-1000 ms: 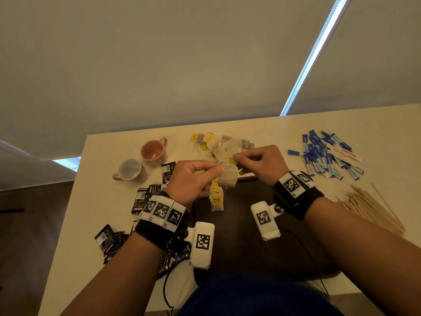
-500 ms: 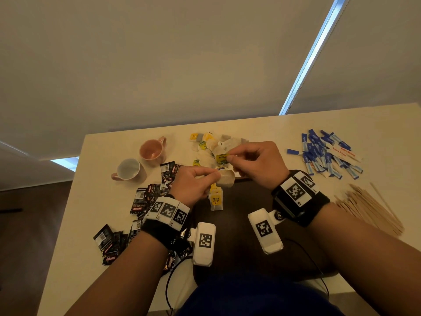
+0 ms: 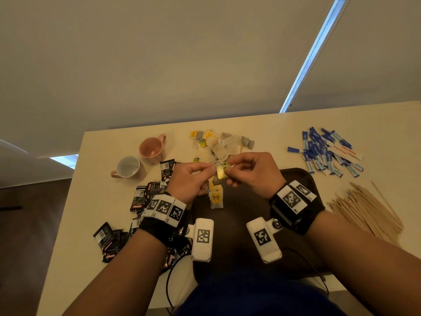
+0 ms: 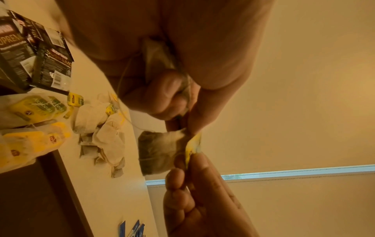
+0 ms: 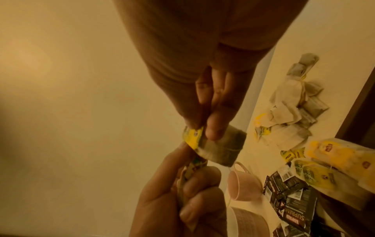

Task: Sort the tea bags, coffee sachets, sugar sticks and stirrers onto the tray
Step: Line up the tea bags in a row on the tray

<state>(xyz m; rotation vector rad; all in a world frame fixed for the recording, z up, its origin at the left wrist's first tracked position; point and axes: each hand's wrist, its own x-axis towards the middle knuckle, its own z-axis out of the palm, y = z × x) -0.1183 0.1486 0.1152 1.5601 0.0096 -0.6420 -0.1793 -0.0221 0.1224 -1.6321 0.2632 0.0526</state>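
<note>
Above the far edge of the dark brown tray (image 3: pixel 296 179), both hands meet on one tea bag (image 5: pixel 221 149) with a yellow tag (image 3: pixel 221 172). My right hand (image 3: pixel 229 171) pinches the tag and the bag's top between thumb and forefinger. My left hand (image 3: pixel 210 171) pinches the tag's other edge, and its curled fingers grip a second tea bag (image 4: pixel 156 62). Two yellow-tagged tea bags (image 3: pixel 216 198) lie on the tray below the hands. A loose pile of tea bags (image 3: pixel 221 144) sits on the table beyond.
Black coffee sachets (image 3: pixel 145 197) are scattered left of the tray. Blue and white sugar sticks (image 3: pixel 325 151) lie at the far right, wooden stirrers (image 3: pixel 364 208) at the near right. A pink mug (image 3: pixel 151 147) and a white mug (image 3: pixel 127 166) stand at the far left.
The left hand has risen to meet the right hand. The yellow tag that the right hand pulled up is now pinched between both hands.
</note>
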